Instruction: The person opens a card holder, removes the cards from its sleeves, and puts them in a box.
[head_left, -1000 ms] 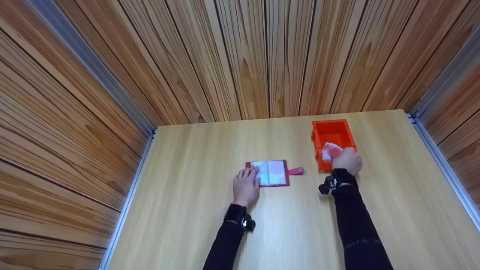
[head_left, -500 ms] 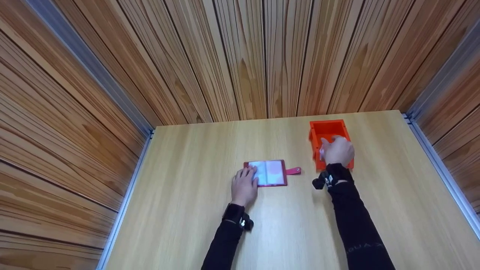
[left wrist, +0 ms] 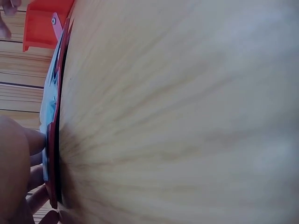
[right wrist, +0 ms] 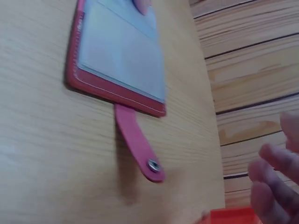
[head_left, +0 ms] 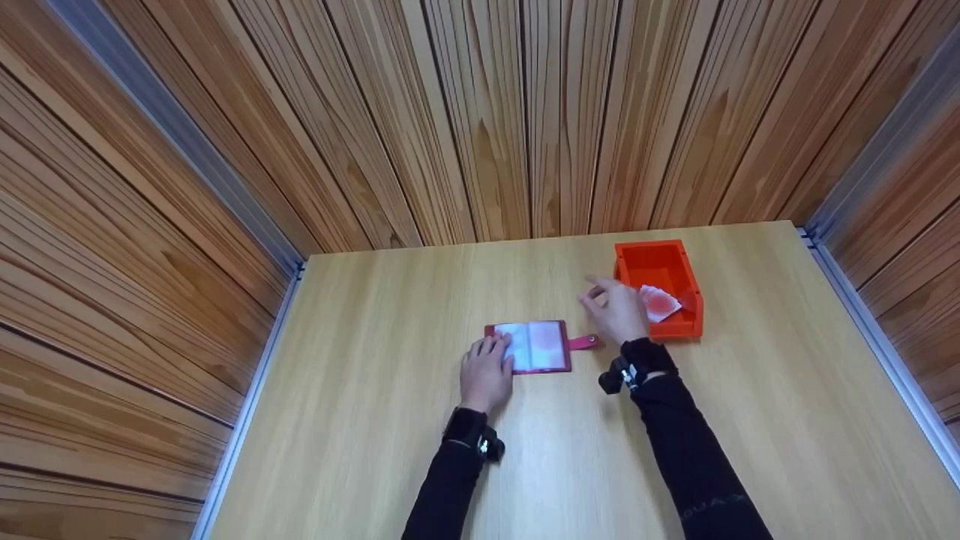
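Note:
A red card holder point(head_left: 564, 346) lies spread open on the table, showing its clear plastic sleeves point(right wrist: 122, 49). Its pink strap with a metal snap point(right wrist: 140, 147) points right. My left hand point(head_left: 486, 375) rests on the holder's left side, fingers laid over the edge and the sleeve. Between the holder and the orange bin point(head_left: 696, 322) hovers my right hand point(head_left: 621, 311), its fingers loosely bent with nothing visible between them. Several red-and-white cards point(head_left: 660, 304) lie in a loose pile in the bin, partly behind the right hand.
The light wooden table point(head_left: 360, 390) is bounded by plank walls point(head_left: 450, 120) at the back and sides. Grey metal rails point(head_left: 251, 405) run along its left and right edges. The bin stands at the back right.
My right hand has let go of the cards, which now lie in the bin, and has moved left out of it toward the card holder. The left hand stays in place.

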Demonstrator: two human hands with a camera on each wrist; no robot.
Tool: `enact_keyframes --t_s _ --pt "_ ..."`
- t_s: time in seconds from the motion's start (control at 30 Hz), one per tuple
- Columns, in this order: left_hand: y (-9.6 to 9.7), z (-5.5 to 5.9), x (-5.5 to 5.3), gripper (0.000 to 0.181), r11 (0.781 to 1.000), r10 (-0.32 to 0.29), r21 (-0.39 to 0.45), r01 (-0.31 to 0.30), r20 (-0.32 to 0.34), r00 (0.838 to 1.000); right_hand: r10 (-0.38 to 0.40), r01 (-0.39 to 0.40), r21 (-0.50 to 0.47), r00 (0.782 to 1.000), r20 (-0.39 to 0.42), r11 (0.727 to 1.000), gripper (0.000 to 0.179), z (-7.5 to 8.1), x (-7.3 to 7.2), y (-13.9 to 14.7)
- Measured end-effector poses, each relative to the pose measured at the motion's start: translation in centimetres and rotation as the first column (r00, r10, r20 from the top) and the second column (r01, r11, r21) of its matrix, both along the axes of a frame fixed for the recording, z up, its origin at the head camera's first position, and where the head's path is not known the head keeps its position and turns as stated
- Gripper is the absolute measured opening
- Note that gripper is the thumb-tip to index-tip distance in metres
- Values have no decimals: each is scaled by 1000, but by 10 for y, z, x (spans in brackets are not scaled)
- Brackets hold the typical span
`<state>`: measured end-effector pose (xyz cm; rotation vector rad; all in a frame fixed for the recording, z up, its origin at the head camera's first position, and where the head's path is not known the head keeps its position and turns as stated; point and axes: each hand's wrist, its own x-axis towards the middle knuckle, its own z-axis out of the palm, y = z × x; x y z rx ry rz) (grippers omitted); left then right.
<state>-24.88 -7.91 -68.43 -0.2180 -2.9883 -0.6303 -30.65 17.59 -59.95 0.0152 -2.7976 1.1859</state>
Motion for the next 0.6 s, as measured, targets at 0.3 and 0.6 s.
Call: enact_keyframes --t_s 0.3,0.6 --pt "0 -1 2 45 1000 -6 15 5 30 1000 265 -284 101 950 165 953 60 -36 8 -20" --pt "-1 3 -1 46 1000 1 20 -2 66 998 269 -326 265 935 229 907 68 -58 10 -31"
